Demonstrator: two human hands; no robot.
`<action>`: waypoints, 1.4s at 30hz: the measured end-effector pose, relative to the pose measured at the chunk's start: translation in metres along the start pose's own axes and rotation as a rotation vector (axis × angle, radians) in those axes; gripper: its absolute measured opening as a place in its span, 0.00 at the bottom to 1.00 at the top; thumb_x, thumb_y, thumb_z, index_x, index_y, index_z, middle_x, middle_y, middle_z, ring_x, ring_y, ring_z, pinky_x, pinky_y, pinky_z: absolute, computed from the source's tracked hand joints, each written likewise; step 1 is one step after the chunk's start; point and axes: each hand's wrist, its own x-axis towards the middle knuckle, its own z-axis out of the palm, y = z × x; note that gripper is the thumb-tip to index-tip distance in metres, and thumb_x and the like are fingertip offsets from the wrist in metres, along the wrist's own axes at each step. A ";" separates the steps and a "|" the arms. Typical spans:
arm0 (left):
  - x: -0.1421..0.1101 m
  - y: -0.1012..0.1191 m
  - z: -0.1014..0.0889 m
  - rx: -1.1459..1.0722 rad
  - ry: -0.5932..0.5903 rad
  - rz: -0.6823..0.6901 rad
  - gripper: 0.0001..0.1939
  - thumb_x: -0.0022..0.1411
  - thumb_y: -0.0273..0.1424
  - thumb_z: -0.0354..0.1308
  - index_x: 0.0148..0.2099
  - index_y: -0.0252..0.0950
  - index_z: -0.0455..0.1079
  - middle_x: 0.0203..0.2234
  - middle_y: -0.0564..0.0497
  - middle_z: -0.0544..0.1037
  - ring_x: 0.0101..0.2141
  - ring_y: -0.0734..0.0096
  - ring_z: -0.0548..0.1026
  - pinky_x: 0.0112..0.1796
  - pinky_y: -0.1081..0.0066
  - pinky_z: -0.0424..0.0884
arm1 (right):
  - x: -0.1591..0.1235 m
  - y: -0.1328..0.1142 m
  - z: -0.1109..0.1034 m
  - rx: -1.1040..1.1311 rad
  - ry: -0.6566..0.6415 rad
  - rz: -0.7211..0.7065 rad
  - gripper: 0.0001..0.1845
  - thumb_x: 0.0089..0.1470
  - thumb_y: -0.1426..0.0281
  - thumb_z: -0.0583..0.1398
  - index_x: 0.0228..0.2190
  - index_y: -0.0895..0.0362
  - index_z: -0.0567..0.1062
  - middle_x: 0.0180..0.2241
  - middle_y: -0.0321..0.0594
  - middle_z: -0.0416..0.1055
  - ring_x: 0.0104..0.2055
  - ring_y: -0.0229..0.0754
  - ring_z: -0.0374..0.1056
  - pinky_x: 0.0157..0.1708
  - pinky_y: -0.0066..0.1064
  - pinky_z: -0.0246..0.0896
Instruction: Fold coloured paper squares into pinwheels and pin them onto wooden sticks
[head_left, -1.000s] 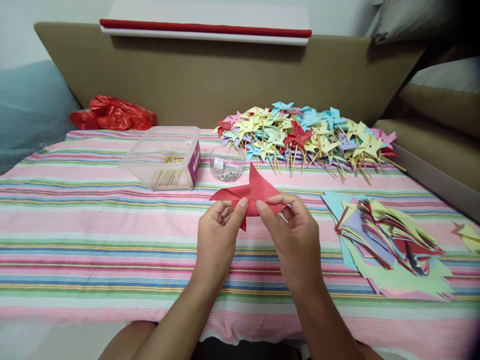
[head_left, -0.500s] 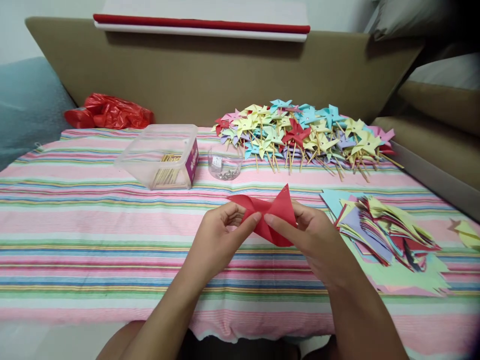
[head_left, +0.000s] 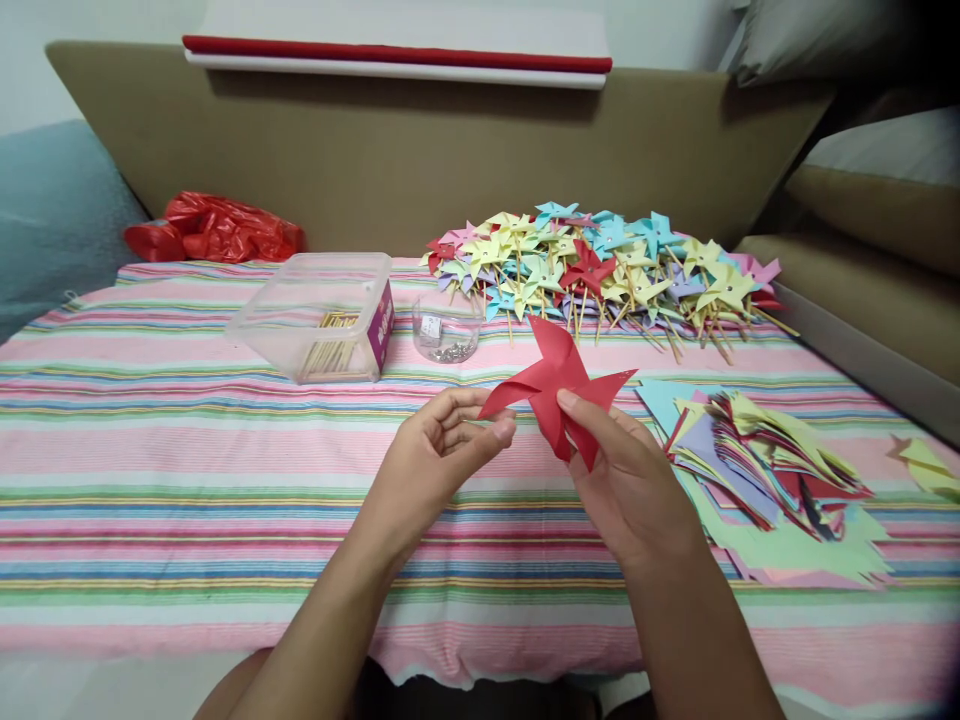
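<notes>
A red paper pinwheel is held up over the striped cloth, its pointed blades spread out. My right hand pinches it, thumb on the front near the centre and fingers behind. Just to the left is my left hand, its fingers loosely curled and its thumb apart from them. One blade tip overlaps those fingers; whether they touch it I cannot tell. No stick shows on this pinwheel.
A striped cloth covers the table. Beyond my hands are a plastic box with wooden sticks, a clear round tub with small metal pieces, and piled finished pinwheels. Cut paper lies right; a red plastic bag back left.
The red pinwheel has turned and risen slightly, now facing me with its blades spread. My left thumb has come off its centre, while my right hand keeps hold.
</notes>
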 end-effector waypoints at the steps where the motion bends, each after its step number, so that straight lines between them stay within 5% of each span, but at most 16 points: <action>1: 0.000 -0.001 0.000 0.004 -0.026 -0.008 0.16 0.57 0.37 0.70 0.45 0.38 0.74 0.37 0.50 0.82 0.39 0.67 0.80 0.43 0.70 0.71 | 0.000 -0.001 0.000 0.032 -0.024 0.025 0.05 0.50 0.66 0.71 0.27 0.54 0.83 0.31 0.35 0.79 0.34 0.37 0.70 0.38 0.28 0.66; 8: 0.000 -0.002 0.008 -0.017 -0.045 0.031 0.13 0.57 0.38 0.70 0.41 0.36 0.77 0.42 0.48 0.84 0.40 0.66 0.80 0.43 0.71 0.73 | -0.005 0.000 0.007 0.085 -0.199 0.129 0.05 0.54 0.67 0.68 0.28 0.54 0.83 0.31 0.34 0.80 0.34 0.37 0.71 0.41 0.27 0.67; 18: -0.001 -0.005 0.007 -0.034 -0.034 0.051 0.14 0.57 0.35 0.70 0.44 0.37 0.78 0.41 0.49 0.84 0.41 0.66 0.80 0.43 0.71 0.74 | -0.004 0.007 0.012 0.075 -0.117 0.162 0.06 0.50 0.66 0.71 0.27 0.56 0.83 0.29 0.36 0.78 0.34 0.37 0.69 0.39 0.29 0.65; 25: -0.002 -0.010 0.015 -0.148 0.048 0.078 0.10 0.58 0.35 0.69 0.42 0.37 0.78 0.33 0.53 0.81 0.35 0.74 0.76 0.39 0.77 0.72 | -0.009 0.019 0.026 0.030 0.065 -0.028 0.09 0.47 0.64 0.72 0.26 0.56 0.81 0.27 0.34 0.78 0.31 0.36 0.69 0.35 0.29 0.65; 29: -0.002 -0.013 0.021 -0.224 0.124 0.086 0.10 0.60 0.35 0.68 0.42 0.36 0.79 0.34 0.50 0.82 0.38 0.70 0.77 0.44 0.72 0.73 | -0.012 0.029 0.032 0.002 0.072 -0.091 0.10 0.49 0.63 0.70 0.33 0.56 0.82 0.34 0.38 0.80 0.38 0.41 0.73 0.43 0.36 0.67; 37: 0.001 -0.010 0.021 -0.334 0.254 0.071 0.08 0.57 0.34 0.70 0.38 0.35 0.81 0.30 0.51 0.82 0.35 0.72 0.77 0.43 0.72 0.73 | -0.010 0.030 0.031 -0.095 0.022 -0.112 0.12 0.53 0.60 0.67 0.34 0.55 0.78 0.35 0.38 0.78 0.40 0.44 0.74 0.43 0.37 0.69; 42: 0.005 -0.010 0.011 -0.416 0.338 0.025 0.09 0.53 0.35 0.72 0.34 0.34 0.81 0.29 0.52 0.81 0.31 0.75 0.75 0.37 0.76 0.72 | -0.005 0.015 0.016 -0.238 0.001 -0.296 0.25 0.59 0.65 0.62 0.56 0.44 0.62 0.45 0.36 0.76 0.42 0.41 0.75 0.48 0.41 0.69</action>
